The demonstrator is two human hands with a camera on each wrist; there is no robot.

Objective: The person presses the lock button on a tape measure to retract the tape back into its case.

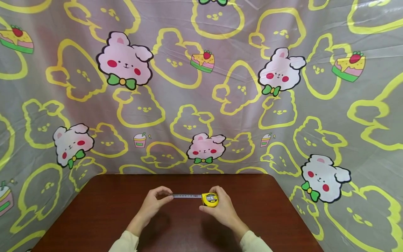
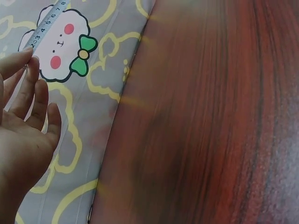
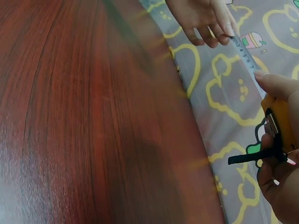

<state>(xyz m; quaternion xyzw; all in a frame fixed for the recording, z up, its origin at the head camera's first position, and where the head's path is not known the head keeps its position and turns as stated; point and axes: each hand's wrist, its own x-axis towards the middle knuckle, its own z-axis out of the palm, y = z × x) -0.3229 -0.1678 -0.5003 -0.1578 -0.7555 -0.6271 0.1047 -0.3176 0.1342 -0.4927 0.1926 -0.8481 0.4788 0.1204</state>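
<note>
A yellow tape measure (image 1: 210, 199) is held above the table by my right hand (image 1: 224, 210), thumb on the near side and fingers behind. Its metal blade (image 1: 188, 196) is pulled out to the left, a short numbered length showing. Between thumb and index finger, my left hand (image 1: 151, 204) pinches the blade's free end. In the left wrist view, the other fingers of the left hand (image 2: 28, 116) are loosely bent below the pinch. A black strap (image 3: 250, 157) hangs from the yellow case (image 3: 280, 114) in the right wrist view, where the right thumb (image 3: 278, 85) lies along the blade.
Beneath both hands is a dark red-brown wood-grain table (image 1: 104, 210) with rounded far corners. A grey curtain (image 1: 176, 94) printed with yellow outlines and rabbit faces surrounds it at the back and both sides.
</note>
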